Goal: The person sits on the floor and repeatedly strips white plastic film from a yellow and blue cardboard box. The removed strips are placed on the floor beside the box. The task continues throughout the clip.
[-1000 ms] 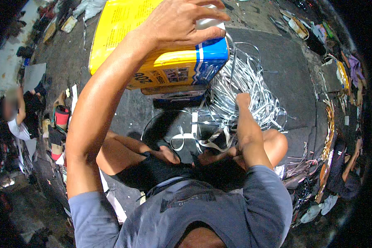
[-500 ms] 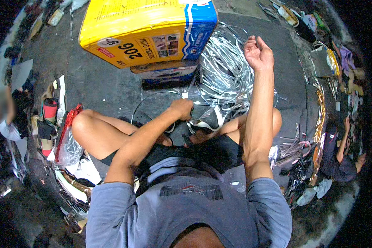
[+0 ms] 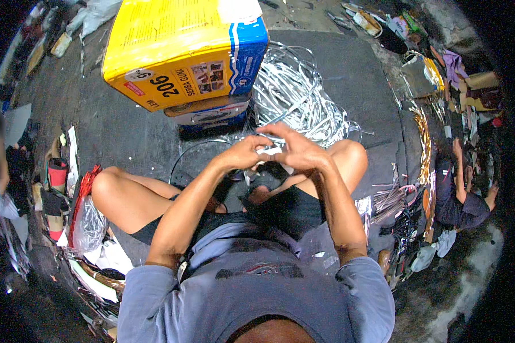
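Observation:
My left hand (image 3: 245, 153) is closed, its fingertips pinched on a small white piece (image 3: 270, 151) above my lap. Beside it, my right hand (image 3: 299, 151) has its fingers stretched toward the left hand; its thumb side comes close to the white piece, and whether it touches cannot be made out. Beyond my hands lies a big loose heap of shiny silver strips (image 3: 303, 100). A thin dark cord (image 3: 180, 157) curves over the floor to the left of my hands. Part of the white piece is hidden by my fingers.
A large yellow and blue tin (image 3: 177, 63) rests on another box (image 3: 212, 114) ahead of me. Red and clear plastic bundles (image 3: 88, 220) lie by my left knee. Scraps and golden strips (image 3: 423, 148) line the right side, where another person (image 3: 463, 200) sits. Someone else (image 3: 6, 188) is at far left.
My right hand has swung down and in from far out on the right to meet my left hand. My left hand has stayed near the middle. The view has shifted slightly.

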Motion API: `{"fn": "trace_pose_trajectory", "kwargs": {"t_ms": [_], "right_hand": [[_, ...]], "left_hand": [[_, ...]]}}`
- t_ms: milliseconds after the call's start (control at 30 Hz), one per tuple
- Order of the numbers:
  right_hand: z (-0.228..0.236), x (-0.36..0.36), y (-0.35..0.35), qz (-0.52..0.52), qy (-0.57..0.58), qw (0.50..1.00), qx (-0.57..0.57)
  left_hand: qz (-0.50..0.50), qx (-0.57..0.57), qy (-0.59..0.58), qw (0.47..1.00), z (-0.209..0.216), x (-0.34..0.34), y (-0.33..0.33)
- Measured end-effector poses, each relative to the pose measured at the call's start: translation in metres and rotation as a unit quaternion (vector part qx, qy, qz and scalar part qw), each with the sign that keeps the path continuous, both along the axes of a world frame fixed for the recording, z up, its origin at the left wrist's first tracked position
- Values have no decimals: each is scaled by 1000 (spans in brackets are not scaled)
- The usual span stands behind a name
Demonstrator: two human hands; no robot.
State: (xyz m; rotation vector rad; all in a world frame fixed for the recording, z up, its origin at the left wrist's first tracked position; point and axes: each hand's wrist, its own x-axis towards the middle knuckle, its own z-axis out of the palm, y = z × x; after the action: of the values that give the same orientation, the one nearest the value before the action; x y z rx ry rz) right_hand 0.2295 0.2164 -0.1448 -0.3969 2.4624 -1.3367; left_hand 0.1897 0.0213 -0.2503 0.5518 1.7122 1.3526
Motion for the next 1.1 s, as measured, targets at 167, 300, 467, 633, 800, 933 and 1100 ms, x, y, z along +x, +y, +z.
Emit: {"fn": "trace_pose_trajectory", "kwargs": {"t_ms": [167, 300, 467, 633, 800, 933, 1100], "right_hand": [[17, 3, -8, -62, -77, 992, -82], [36, 0, 0, -63, -40, 988, -132], [59, -11, 17, -93, 6, 995, 19], [77, -1, -19, 79, 129, 987, -59], [103, -6, -61, 35, -106, 974, -199], [146, -50, -39, 38, -61, 983, -169], [200, -133, -11, 24, 116, 993, 9]], "left_hand": [[100, 47, 101, 989, 94, -14, -31], [143, 7, 137, 980, 131, -6, -68], [184, 11, 180, 966, 161, 2, -110], [209, 51, 124, 969, 192, 19, -104], [243, 85, 181, 949, 216, 13, -106], [213, 41, 243, 945, 239, -21, -178], [252, -144, 289, 912, 280, -74, -294]]}}
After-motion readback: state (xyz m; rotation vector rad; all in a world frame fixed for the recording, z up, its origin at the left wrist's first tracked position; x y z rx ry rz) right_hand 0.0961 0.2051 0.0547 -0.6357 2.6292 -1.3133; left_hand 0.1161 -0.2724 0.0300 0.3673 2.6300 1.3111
